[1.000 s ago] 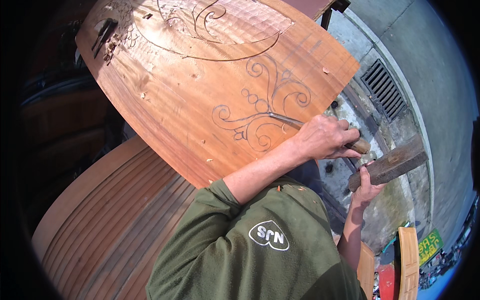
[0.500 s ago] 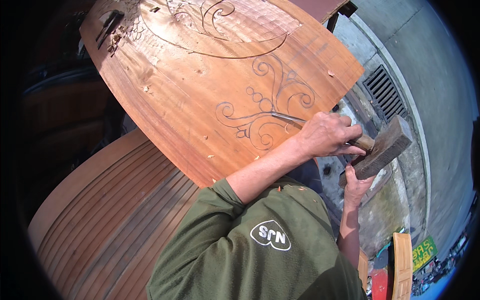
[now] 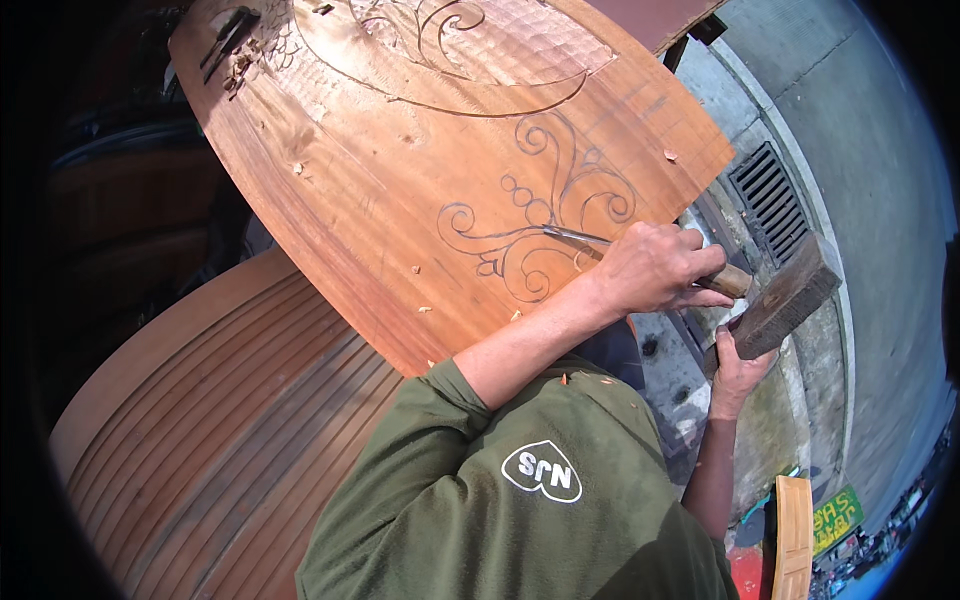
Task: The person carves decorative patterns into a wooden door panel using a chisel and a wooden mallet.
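Note:
My left hand (image 3: 660, 268) is closed around a carving chisel (image 3: 580, 238), its steel tip resting on a pencilled scroll in the reddish-brown wooden panel (image 3: 390, 230). The wooden butt of the chisel sticks out past my fingers to the right. Lower right, my right hand (image 3: 742, 370) grips a blocky wooden mallet (image 3: 785, 298), whose head stands a small gap away from that butt. Pencilled curls and circles surround the chisel tip. Farther up the panel, a curved line and more scrolls are cut into the wood.
Dark tools (image 3: 230, 42) and wood shavings lie at the panel's far left corner. A slatted wooden piece (image 3: 220, 430) is at the lower left. To the right, pavement holds a drain grate (image 3: 770, 203). A pale wooden panel (image 3: 793, 535) stands at the lower right.
The mallet and my right hand have moved right, away from the chisel butt, opening a gap. My left hand and the chisel have stayed nearly still. The view has shifted slightly.

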### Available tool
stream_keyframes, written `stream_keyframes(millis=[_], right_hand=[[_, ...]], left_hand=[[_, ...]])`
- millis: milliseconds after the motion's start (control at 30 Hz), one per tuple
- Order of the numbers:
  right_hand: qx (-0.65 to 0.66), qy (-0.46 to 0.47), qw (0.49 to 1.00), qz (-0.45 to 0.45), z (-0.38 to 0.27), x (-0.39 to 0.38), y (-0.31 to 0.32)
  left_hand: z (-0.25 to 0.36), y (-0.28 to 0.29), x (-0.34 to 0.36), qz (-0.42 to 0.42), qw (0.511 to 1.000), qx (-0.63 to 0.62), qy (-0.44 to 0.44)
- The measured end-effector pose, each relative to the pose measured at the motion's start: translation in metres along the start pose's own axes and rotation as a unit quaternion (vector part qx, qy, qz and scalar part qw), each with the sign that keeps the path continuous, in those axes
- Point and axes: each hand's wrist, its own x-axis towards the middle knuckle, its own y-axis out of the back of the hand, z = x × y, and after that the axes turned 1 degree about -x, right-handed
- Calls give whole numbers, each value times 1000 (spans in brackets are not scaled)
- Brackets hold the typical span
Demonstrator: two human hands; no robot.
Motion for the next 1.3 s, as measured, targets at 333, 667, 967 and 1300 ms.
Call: stream_keyframes(millis=[333,667,967,1300], right_hand=[[-53,39,997,-28,-17,7,-4],[-68,65,995,-32,-22,14,-13],[-81,55,994,-46,-24,12,-22],[-88,51,993,-64,-33,17,-25]], left_hand=[[-2,3,4,0,1000,-9,17],[-4,7,5,11,999,-20,27],[-7,5,6,10,999,4,38],[-10,5,8,21,999,2,48]])
